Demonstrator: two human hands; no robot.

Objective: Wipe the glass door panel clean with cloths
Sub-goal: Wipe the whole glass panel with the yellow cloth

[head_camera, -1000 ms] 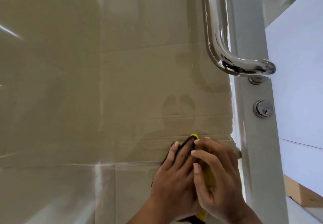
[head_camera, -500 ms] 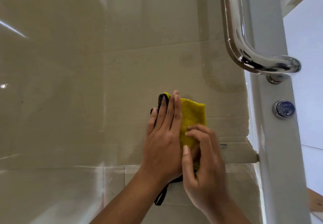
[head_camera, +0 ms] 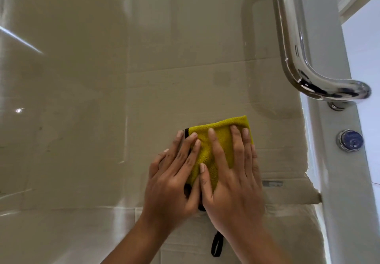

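The head view, the only one, looks along the glass door panel, with brown cardboard showing behind it. The yellow cloth lies spread flat against the glass, left of the white door frame and about level with the round lock, below the bend of the chrome handle. A second ago it was bunched under curled fingers, lower and close to the frame. Half a second ago only the left hand lay flat on it while the right picked at its lower edge. Now the left hand and the right hand both press on it side by side. Each grip is fully open, fingers straight and holding nothing, the palms pinning the cloth to the pane. The left fingers straddle its black-trimmed left edge, the outermost apparently on bare glass, and the right fingers reach nearly to its far edge. A black loop hangs below the right wrist. The cloth has been opened out and carried up and leftward, which suggests a broad two-handed stroke is under way. Faint smudges remain on the pane farther left, so much of the panel probably remains to be wiped.
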